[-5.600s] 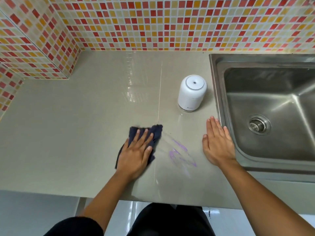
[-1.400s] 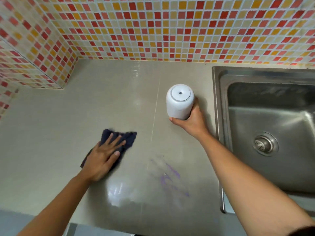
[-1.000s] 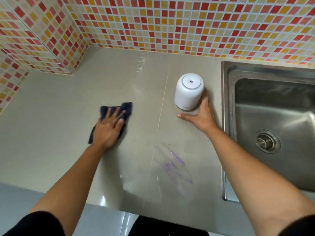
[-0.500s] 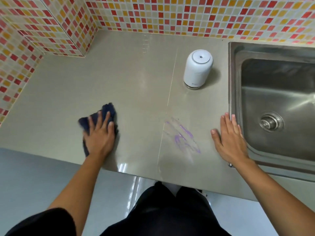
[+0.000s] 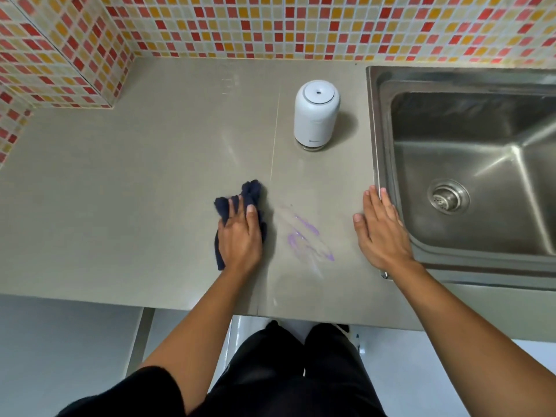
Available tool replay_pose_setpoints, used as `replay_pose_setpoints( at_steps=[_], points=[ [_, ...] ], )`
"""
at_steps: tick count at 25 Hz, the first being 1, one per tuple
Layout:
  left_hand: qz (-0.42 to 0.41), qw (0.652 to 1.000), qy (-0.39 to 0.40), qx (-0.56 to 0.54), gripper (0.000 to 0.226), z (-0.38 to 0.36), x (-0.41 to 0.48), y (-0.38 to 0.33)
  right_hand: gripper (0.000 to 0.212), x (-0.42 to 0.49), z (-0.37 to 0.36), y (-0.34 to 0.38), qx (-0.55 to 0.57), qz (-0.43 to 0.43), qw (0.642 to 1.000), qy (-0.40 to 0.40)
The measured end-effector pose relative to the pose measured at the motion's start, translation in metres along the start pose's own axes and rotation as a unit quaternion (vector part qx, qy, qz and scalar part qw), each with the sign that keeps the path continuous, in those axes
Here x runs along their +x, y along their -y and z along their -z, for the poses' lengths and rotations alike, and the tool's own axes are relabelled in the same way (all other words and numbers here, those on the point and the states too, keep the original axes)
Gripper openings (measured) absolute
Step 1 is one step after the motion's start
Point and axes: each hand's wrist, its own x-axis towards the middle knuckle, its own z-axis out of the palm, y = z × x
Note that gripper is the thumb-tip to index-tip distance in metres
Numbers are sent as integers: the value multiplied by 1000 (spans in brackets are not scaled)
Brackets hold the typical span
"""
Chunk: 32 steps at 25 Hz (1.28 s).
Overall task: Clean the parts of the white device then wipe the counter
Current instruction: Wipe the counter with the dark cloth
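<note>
while the left hand point(image 5: 240, 236) presses the cloth point(image 5: 251, 191) (dark blue), the right hand point(image 5: 382, 233) lies flat.

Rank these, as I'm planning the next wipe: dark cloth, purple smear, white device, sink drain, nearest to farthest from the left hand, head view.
1. dark cloth, pressed under the left hand.
2. purple smear, just right of the hand.
3. white device, farther back and right.
4. sink drain, far right, in the sink.

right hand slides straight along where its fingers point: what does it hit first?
Probably the tiled wall. The right hand points along the sink rim, up the bare counter strip between rim and white device. It might brush the device; depth unclear.
</note>
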Motion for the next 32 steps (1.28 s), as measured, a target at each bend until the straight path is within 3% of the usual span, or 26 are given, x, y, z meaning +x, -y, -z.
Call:
replay_pose_setpoints(
  at_steps=[3,6,9,12,15,17,18,20,22,24,26,28,30,32],
  points=[
    [-173,980,78,57,70,-27,-10,-41,76,1,0,-1,18,4,1000,-6],
    [-307,927,162,146,57,-42,-62,-15,67,1,1,-3,53,3,999,3],
    [-279,927,118,223,54,-36,-53,7,64,1,2,-4,89,1,996,-3],
    [-203,947,131,213,53,-46,-12,-34,69,1,1,-5,133,2,991,-14],
    [-306,911,178,211,48,-56,-39,-43,64,3,0,-8,176,-7,984,-8],
    [-386,880,162,227,47,-41,-70,1,66,3,-1,-10,184,-8,983,-8],
    [-388,882,140,228,47,-26,-70,24,68,2,-1,-11,184,-4,983,-8],
    [-322,909,98,248,48,-8,-39,51,71,2,-1,-9,184,1,983,-13],
    [-193,954,79,215,50,-6,4,33,71,1,0,-9,183,4,983,-17],
    [-150,960,93,216,50,-26,11,-4,69,1,0,-9,186,4,982,-14],
    [-259,935,114,213,48,-47,-25,-23,65,2,0,-9,188,0,982,-9],
    [-384,888,144,208,47,-45,-72,0,68,2,0,-10,182,4,983,-9],
    [-380,886,152,216,50,-20,-73,32,72,2,-1,-11,182,8,983,-11],
    [-311,917,109,224,53,-9,-35,42,72,1,-2,-11,184,8,983,-12]
  ],
)
